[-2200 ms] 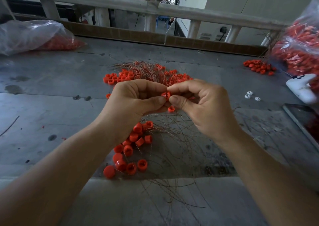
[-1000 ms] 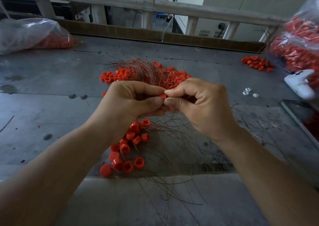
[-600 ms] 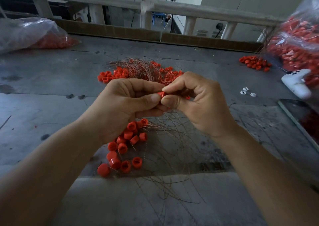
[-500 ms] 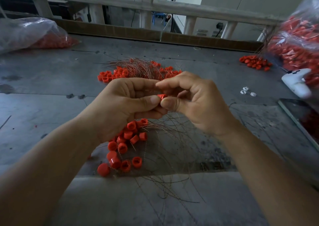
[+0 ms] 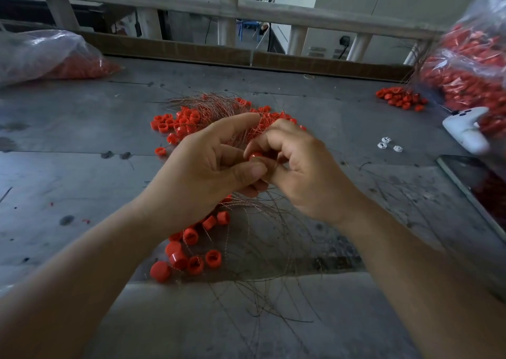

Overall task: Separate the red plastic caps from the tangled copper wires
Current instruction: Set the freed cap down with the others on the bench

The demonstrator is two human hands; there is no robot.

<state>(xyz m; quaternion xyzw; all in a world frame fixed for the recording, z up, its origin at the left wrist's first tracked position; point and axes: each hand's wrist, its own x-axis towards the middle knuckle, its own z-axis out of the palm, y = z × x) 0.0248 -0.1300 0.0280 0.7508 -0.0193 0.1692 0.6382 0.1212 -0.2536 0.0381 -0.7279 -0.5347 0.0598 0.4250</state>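
Note:
Both hands meet above the grey table point(image 5: 68, 145). My left hand point(image 5: 202, 172) and my right hand point(image 5: 298, 166) pinch a single red cap point(image 5: 255, 156) between their fingertips. Thin copper wires point(image 5: 262, 221) hang from the hands and spread in loose loops on the table below. Behind the hands lies a pile of tangled wires with red caps point(image 5: 213, 112). Several loose red caps point(image 5: 189, 249) lie in a cluster under my left wrist.
A clear bag of red caps point(image 5: 41, 57) lies far left. A larger bag point(image 5: 471, 65) stands far right, with a small heap of caps point(image 5: 399, 98) beside it. A white controller point(image 5: 465, 128), small white pieces point(image 5: 387, 143) and a dark tablet point(image 5: 476, 183) lie right.
The left index finger has straightened out over the pile, and the right fingers have curled lower around the cap. Both hands stay together in the same spot.

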